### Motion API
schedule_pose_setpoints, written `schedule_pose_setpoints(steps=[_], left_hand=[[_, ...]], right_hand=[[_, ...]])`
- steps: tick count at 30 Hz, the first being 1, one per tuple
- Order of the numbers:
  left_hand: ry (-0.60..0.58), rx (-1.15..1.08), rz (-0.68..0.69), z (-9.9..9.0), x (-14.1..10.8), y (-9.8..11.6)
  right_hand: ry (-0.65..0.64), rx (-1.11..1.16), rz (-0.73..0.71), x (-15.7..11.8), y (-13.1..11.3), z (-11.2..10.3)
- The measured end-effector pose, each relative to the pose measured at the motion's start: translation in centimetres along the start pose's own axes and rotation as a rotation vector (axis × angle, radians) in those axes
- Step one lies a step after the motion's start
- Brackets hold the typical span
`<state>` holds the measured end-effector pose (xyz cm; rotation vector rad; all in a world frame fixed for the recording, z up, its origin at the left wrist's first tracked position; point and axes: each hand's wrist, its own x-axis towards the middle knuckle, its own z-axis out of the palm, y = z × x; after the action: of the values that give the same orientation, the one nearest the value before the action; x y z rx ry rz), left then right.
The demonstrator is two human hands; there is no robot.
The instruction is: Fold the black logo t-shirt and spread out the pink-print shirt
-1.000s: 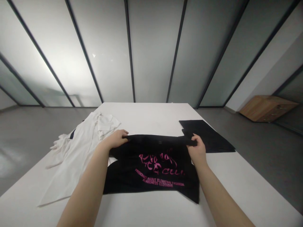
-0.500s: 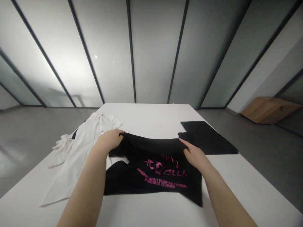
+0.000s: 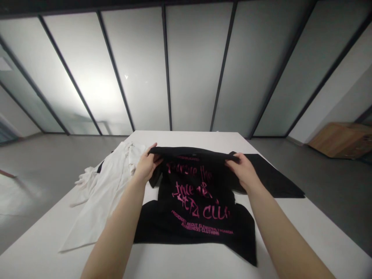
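A black T-shirt with pink lettering lies on the white table, its far edge raised off the surface. My left hand pinches that edge at its left end. My right hand grips the same edge at the right end. The shirt's lower part stays flat, with a sleeve or hem spreading at the bottom. To the left, a crumpled white garment lies close to my left forearm. A flat black garment lies beyond my right hand, partly hidden by the raised shirt.
The white table ends in a far edge and side edges, with a grey floor beyond. Frosted glass panels with dark frames stand behind it. A low wooden cabinet sits on the floor at the right.
Both hands have lifted the shirt's edge higher and farther away, exposing more pink lettering. My right hand has closed on the edge. The view has tilted slightly upward.
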<state>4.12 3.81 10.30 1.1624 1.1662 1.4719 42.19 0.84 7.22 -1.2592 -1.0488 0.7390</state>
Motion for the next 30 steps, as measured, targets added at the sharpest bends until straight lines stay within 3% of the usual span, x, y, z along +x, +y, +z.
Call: schedule_pose_setpoints(steps=[2,5,8,12,16,19,21,24,26,28,30], left_hand=[[0.108,0.074,0.166,0.3,0.7,-1.0],[0.215,0.257,0.341,-0.1,1.1,-1.7],[0.315,0.345,0.441,-0.9,1.0,-1.6],[0.469,0.389,0.508,-1.1,0.3,-0.3],[0.574,0.340,0.630,-0.9,-1.2,2.0],[0.540,0.319,0.697,-1.7,-2.1,3.7],[0.425,0.430,0.636,-2.8,-2.0,4.1],[0.179,0.690,0.327,-4.6,-0.8,3.3],[0.021,0.822,0.080,-5.7,0.3,1.8],[-0.098,0.892,-0.092,-6.4,1.1,-0.1],[-0.136,0.886,-0.207,-6.7,1.6,-1.8]], right_hand=[[0.119,0.055,-0.092,1.2,0.2,0.6],[0.199,0.111,-0.129,2.0,0.5,1.2],[0.257,0.139,-0.167,2.1,0.2,1.4],[0.325,0.228,-0.338,1.4,-2.0,0.9],[0.231,0.354,-0.424,0.1,-5.4,-0.1],[0.030,0.325,-0.331,-0.5,-6.6,-1.4],[-0.189,0.241,-0.167,-0.3,-6.0,-2.2],[-0.457,0.045,0.176,0.7,-3.1,-2.9],[-0.417,-0.103,0.305,1.7,-0.6,-2.8],[-0.274,-0.226,0.255,2.5,1.7,-2.5],[-0.186,-0.292,0.177,3.0,3.4,-2.0]])
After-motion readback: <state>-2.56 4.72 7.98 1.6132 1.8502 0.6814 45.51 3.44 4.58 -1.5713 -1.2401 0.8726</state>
